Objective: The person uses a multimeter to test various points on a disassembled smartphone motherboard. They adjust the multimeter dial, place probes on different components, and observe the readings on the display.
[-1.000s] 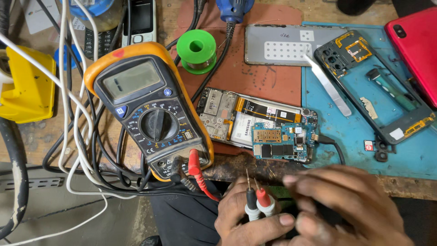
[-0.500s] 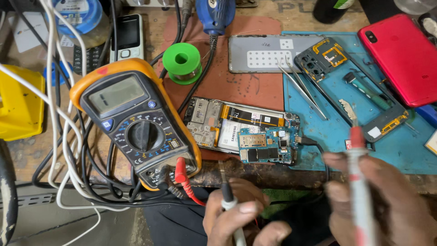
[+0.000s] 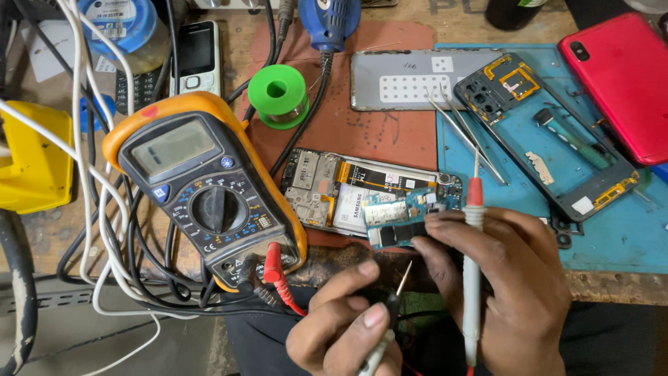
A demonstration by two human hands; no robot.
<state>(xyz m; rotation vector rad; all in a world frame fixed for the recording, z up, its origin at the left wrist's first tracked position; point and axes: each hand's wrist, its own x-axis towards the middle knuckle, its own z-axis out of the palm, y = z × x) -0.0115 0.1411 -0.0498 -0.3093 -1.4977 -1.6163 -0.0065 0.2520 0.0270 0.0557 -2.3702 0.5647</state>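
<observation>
Probes are in my hands, one each: my right hand grips the red probe upright, tip raised above the opened phone lying on the tabletop; my left hand pinches the black probe, tip well clear of the board. Leads look plugged into the meter. I judge no contact made yet; touching the board remains.

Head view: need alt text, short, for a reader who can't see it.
A person's right hand holds a red multimeter probe upright beside an opened phone's circuit board, while the left hand holds a black probe. An orange-cased multimeter lies left on a cluttered workbench with a green solder spool behind.
</observation>
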